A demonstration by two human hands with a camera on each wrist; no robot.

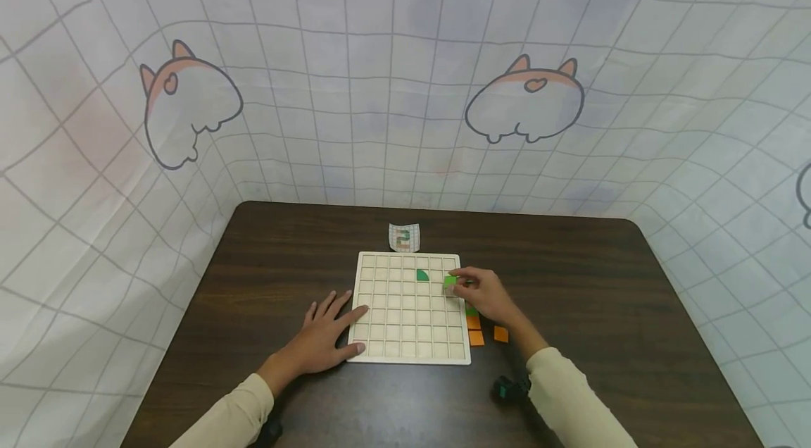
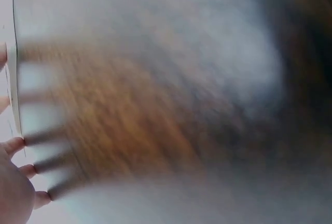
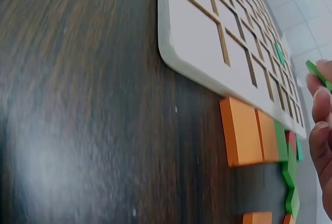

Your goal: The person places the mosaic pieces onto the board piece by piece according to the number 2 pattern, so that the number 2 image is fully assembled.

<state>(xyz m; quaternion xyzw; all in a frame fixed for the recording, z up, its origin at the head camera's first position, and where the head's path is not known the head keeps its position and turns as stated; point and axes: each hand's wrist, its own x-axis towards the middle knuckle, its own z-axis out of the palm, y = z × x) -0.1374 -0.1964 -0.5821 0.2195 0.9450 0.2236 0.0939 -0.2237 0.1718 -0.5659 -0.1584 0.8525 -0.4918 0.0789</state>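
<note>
A cream grid board (image 1: 399,349) with square cells lies on the dark table. One dark green quarter-round tile (image 1: 422,275) sits in a cell of its upper part. Over the board's right side, my right hand (image 1: 484,293) pinches a light green tile (image 1: 450,282) between thumb and fingers; the tile also shows in the right wrist view at the far right. My left hand (image 1: 323,335) rests with spread fingers at the board's left edge, thumb and index finger touching it. In the left wrist view only fingers (image 2: 14,143) show at the left side.
Orange tiles (image 1: 476,338) and green ones (image 3: 290,172) lie along the board's right edge, with a separate orange tile (image 1: 501,334) farther right. Behind the board stands a small pattern card (image 1: 404,238). A white grid-print curtain (image 1: 418,82) surrounds the table (image 1: 570,265).
</note>
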